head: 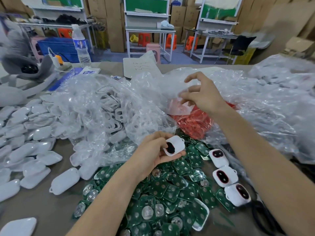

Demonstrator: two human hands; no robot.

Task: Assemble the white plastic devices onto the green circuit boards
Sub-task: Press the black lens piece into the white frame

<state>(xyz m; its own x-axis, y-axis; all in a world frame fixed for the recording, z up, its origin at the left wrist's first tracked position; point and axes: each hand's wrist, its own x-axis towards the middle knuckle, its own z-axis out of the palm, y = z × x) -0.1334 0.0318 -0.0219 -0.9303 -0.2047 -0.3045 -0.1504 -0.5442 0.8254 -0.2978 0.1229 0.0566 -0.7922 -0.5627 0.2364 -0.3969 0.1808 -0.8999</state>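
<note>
My left hand [153,155] held a white shell [177,142], my right hand [203,97] was at the red bag [192,125].
I gripped the shell open side up over the near green boards [170,193], ready for fitting. My right hand hovered at the far bag, fingers half-curled, probably after a part. Couldn't tell if it pinched anything.

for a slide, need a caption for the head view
Left hand holds a white plastic device shell over green circuit boards; right hand reaches over a clear plastic bag.
</note>
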